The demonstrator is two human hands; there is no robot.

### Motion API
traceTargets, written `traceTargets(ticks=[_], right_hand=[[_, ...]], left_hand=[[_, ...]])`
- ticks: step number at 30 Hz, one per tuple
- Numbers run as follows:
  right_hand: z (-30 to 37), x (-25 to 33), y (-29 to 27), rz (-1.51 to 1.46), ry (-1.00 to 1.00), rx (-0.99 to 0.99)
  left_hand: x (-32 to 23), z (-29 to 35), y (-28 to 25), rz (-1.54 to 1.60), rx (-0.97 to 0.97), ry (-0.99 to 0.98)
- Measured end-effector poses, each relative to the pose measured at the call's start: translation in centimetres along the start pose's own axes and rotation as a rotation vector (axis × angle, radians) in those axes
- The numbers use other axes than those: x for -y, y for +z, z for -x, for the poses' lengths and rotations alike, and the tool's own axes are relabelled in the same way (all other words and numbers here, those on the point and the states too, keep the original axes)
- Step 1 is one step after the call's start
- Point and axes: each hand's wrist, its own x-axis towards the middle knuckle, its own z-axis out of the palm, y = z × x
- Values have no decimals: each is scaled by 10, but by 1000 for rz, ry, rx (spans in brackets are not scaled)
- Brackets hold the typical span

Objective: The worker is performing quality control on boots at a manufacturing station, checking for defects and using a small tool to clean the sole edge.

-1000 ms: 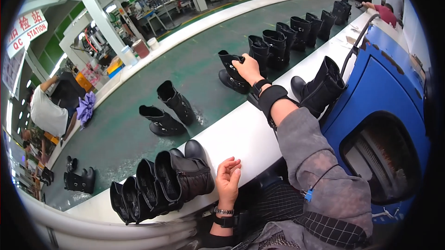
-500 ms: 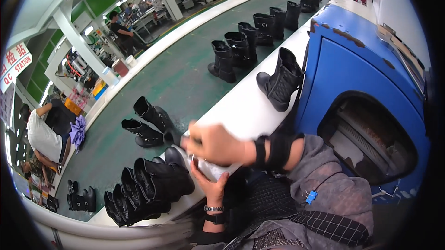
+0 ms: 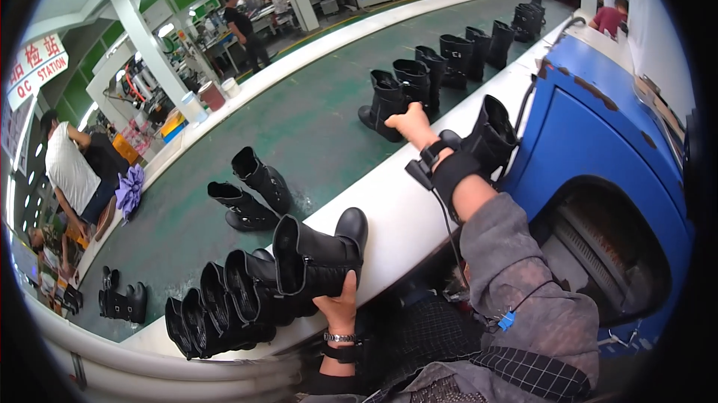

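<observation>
A black boot [image 3: 320,252] lies on its side at the right end of a row on the white ledge, toe pointing away from me. My left hand [image 3: 340,304] grips it near the heel, thumb up against it; its other fingers are hidden beneath. Farther off, my right arm is stretched over the ledge. My right hand [image 3: 413,125] is closed at the lower shaft of an upright black boot [image 3: 385,96] on the green belt; the fingertips are partly hidden. Beside my right wrist, another black boot [image 3: 491,134] stands on the ledge, partly covered by the wrist straps.
More boots [image 3: 213,291] lie packed along the ledge to the left. A pair [image 3: 258,182] stands mid-belt, and several boots [image 3: 455,59] line the belt's far right. A blue machine [image 3: 598,126] borders my right. Co-workers [image 3: 75,164] stand across the belt [image 3: 314,119].
My right hand has moved from beside my left hand out to the upright boot on the belt. A boot now lies at the near row's right end in my left hand. The view has shifted.
</observation>
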Motion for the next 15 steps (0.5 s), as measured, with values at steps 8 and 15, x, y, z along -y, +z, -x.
traceTargets(ticks=[8,15], right_hand=[[-50,-33,41,-88,-185,-85],[14,24,13,-258,-93,-71]], left_hand=[[0,2,-2,-33,100,14],[10,-1,-1,18,24,-3]])
